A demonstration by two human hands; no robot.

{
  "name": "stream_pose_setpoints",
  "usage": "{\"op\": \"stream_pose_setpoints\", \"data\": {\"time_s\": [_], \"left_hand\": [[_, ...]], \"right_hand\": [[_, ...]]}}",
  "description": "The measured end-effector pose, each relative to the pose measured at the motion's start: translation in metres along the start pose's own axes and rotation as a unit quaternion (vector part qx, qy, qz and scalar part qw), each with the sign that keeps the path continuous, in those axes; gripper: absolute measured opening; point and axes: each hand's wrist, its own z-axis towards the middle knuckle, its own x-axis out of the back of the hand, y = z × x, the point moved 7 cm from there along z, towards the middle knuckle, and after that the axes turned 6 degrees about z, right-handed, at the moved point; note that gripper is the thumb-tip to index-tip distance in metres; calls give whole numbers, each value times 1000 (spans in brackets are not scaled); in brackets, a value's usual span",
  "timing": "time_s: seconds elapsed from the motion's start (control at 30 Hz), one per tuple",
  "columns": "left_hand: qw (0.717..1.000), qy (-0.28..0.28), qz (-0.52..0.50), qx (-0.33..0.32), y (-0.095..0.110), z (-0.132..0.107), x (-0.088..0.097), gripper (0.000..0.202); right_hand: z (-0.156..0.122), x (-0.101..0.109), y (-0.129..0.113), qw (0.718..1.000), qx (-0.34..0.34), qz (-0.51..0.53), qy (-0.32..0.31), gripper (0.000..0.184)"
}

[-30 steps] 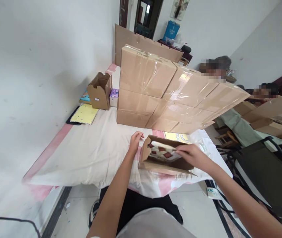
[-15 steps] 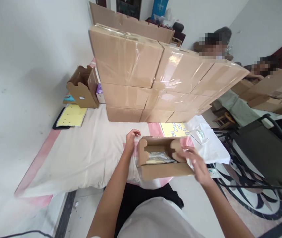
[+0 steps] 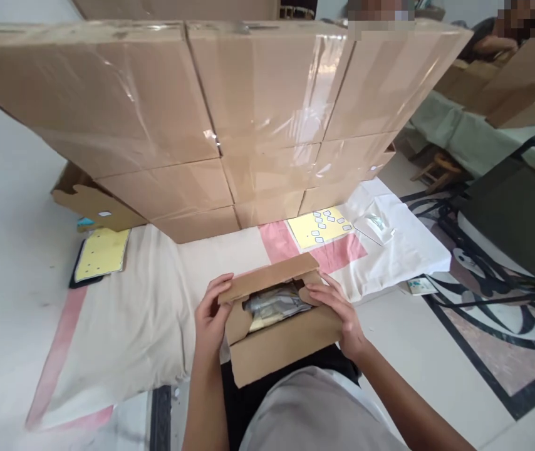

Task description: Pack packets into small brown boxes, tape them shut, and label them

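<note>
A cardboard partition [image 3: 272,138], its panels joined with clear tape, fills the upper half of the frame; it stands upright along the cloth-covered table [image 3: 155,319], probably to screen this workspace from the far side. A dark folding chair [image 3: 516,213] is at the right edge.

An open-flapped carton [image 3: 286,351] is at lower centre, right at the table's near edge and above the lap, tilted so its mouth faces the wearer, presumably to keep the inside in view. Whether the table or the lap bears any of its weight cannot be told. A second cardboard carton [image 3: 103,207] stands at middle left, partly behind the partition.

The left hand [image 3: 212,304] grasps the carton's left end, fingers bent over the far flap. The right hand [image 3: 340,310] grips the right end, fingers spread over the edge and a side tab; holding opposite ends likely steadies it.

A yellow card with small white labels [image 3: 301,233] lies flat beyond the carton. Inside the carton lies a shiny plastic packet [image 3: 277,304], its contents unclear.
</note>
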Motion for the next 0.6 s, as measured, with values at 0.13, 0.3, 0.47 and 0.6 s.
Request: {"op": "stream_pose_setpoints", "data": {"time_s": [0.13,0.3,0.47,0.6], "left_hand": [[998,5,39,-47,8,5,-5,17],[996,47,-7,-77,0,8,-9,45],[996,47,-4,-74,-5,9,-12,43],[995,37,-10,-97,-4,9,-15,46]], "right_hand": [[0,2,10,987,8,50,154,69],[13,9,0,976,83,25,200,64],[40,19,-22,968,127,-27,217,41],[64,11,-4,976,-52,-73,197,38]]}}
